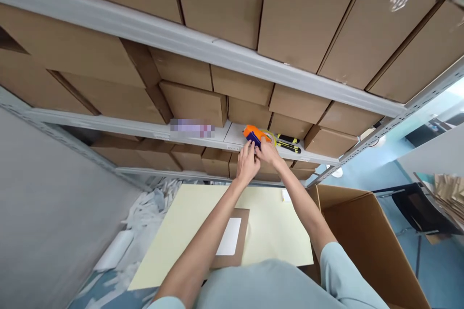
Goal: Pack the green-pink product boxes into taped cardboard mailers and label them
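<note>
An orange and blue tape dispenser [253,133] is at the front edge of the middle shelf, with what looks like a tape roll at its right end. My right hand [268,150] is closed around its near right side. The fingers of my left hand [248,163] are bent against its blue part, close beside the right hand. Two black and yellow utility knives [289,143] lie just right of the dispenser. My fingertips are partly hidden, so the exact grip of the left hand is hard to make out.
Cardboard boxes [139,99] fill the grey shelf rack [188,50] ahead. Below my arms, a pale table [275,227] bears a brown flat parcel [242,231] with a white label. A large open carton [357,231] stands at right, a black chair [420,207] beyond; white scraps [148,212] lie left.
</note>
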Motion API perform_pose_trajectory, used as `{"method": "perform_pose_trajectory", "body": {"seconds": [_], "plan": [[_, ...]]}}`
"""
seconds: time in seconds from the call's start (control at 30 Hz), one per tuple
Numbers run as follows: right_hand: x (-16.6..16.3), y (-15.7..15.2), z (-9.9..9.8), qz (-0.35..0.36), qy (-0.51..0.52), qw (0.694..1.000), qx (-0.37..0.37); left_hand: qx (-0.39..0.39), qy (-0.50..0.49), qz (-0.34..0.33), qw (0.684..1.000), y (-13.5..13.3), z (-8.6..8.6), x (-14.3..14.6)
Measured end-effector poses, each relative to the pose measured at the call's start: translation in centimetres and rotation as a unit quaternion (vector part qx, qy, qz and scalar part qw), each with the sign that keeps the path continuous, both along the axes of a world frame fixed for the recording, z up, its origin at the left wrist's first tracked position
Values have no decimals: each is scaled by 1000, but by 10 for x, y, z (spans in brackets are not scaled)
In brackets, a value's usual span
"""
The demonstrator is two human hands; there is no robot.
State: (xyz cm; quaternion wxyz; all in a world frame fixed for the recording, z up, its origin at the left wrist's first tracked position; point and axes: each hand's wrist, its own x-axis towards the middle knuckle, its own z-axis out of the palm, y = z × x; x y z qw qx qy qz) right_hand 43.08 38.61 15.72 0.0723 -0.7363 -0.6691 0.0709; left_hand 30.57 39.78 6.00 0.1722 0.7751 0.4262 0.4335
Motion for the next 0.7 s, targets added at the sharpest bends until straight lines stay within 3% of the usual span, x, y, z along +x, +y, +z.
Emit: {"method": "perform_pose_trajectory", "body": {"seconds": [0.1, 0.17, 0.33, 0.43, 0.5, 0.57, 0.7], "plan": [[3, 34, 13, 15, -59, 997, -37, -39, 17, -5, 999, 21, 8, 7], [4, 50, 14, 15, -74, 996, -56, -47, 16, -13, 999, 20, 3, 6], [5, 67, 8, -1, -76, 996, -52, -63, 0, -34, 997, -25, -39, -17], [10, 51, -8, -21, -52, 998, 35, -94, 11, -46, 994, -65, -73, -49], [14, 21, -32, -47, -11, 990, 129, -125, 25, -41, 991, -95, -99, -80], [15, -24, -69, -69, 45, 982, 171, -169, 46, -18, 984, -127, -124, -115], [0, -138, -166, -122, 157, 978, 71, -278, 101, 16, 955, -192, -164, -167]]}}
